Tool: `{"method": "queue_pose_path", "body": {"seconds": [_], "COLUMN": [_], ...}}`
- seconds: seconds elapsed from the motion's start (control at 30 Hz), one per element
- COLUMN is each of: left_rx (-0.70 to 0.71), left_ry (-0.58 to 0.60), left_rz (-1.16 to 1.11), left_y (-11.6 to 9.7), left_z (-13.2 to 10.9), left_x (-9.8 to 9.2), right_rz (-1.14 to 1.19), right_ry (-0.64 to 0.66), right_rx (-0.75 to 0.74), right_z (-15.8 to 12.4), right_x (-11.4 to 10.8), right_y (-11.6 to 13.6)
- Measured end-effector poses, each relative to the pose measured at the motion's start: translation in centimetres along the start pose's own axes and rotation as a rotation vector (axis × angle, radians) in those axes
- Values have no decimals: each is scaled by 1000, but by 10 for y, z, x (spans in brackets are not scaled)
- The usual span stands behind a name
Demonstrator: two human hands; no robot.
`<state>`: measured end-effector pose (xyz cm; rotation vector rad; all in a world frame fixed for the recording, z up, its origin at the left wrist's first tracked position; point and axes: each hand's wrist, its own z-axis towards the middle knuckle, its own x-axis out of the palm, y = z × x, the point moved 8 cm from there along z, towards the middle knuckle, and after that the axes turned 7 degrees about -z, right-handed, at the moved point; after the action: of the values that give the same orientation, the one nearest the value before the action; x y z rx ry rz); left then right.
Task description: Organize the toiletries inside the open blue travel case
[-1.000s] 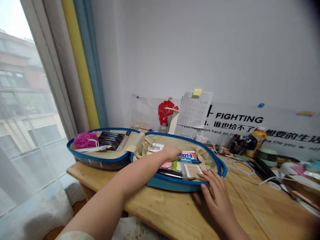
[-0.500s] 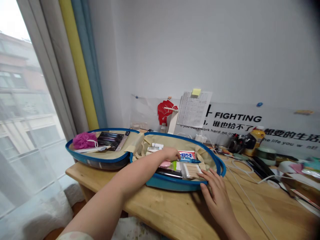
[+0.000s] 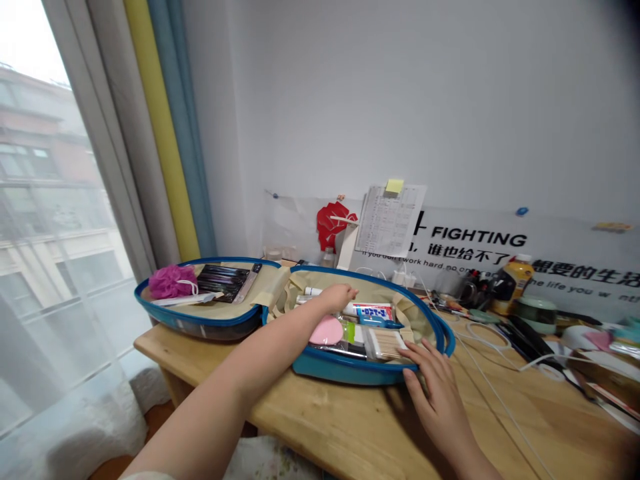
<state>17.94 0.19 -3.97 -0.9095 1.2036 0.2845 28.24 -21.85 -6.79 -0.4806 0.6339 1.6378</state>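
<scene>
A blue-rimmed case lies unfolded on the table, its right half (image 3: 340, 375) holding several toiletries. Above that half is my left hand (image 3: 338, 297), fingers curled and pressed together; anything inside them is hidden. Just below it are a toothpaste tube (image 3: 371, 311) and a blue pointed tube (image 3: 379, 323). A pink oval pad (image 3: 327, 330) in clear wrapping sits beside my left forearm. My right hand (image 3: 433, 377) rests with fingers spread over the front right rim, fingertips by a pack of cotton swabs (image 3: 386, 345).
The case's left half (image 3: 197, 325) holds a purple bath puff (image 3: 173, 281), a black brush set (image 3: 223, 283) and a flat white packet (image 3: 187, 299). White cables (image 3: 493, 393), a yellow-labelled bottle (image 3: 513, 283) and clutter are on the right. A window is on the left.
My left hand has lifted up and back from the toothpaste, uncovering more of it and the pink pad. My right hand stays at the rim. The view has shifted slightly.
</scene>
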Motion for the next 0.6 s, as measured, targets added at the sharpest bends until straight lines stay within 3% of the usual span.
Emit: {"method": "queue_pose_path", "body": {"seconds": [0.4,0.6], "left_rx": [4,87], "left_ry": [-4,28], "left_rz": [-51,-54], "left_y": [-2,-5], "left_z": [-6,-6], "left_x": [-2,4], "right_rz": [-4,-17], "right_ry": [9,-2], "right_rx": [1,-4], "right_z": [-1,0], "right_x": [1,0], "right_y": [-2,0]}}
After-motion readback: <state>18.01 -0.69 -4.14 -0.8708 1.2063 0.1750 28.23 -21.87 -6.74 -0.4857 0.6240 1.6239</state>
